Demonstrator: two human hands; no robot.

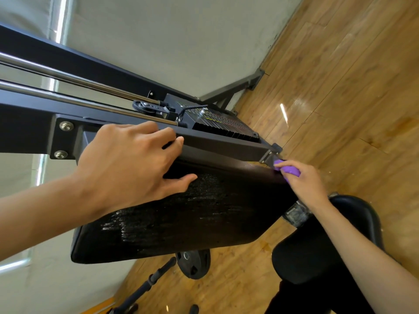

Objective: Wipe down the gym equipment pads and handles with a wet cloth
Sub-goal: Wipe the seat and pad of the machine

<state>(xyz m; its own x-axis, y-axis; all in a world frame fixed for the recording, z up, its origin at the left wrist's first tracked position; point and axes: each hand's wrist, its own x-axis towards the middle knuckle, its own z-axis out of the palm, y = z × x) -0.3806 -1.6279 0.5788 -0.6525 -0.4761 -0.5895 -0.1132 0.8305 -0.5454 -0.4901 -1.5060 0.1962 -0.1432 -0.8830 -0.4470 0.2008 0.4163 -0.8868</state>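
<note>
The black back pad [204,218] of a weight machine filled the middle of the view, its face streaked with wet marks. The left hand [133,164] gripped the pad's upper edge, fingers [167,134] curled over it against the dark frame [215,141] and thumb lying flat on the pad's face. The right hand [303,180] held a purple cloth [289,169] bunched in its curled fingers, pressed to the pad's far corner beside a frame bracket. A black seat [317,257] sat under the right forearm. Behind the frame stood the weight stack [222,125] and two steel rods [68,78]. A weight plate [192,261] lay on the wooden floor [340,87].
</note>
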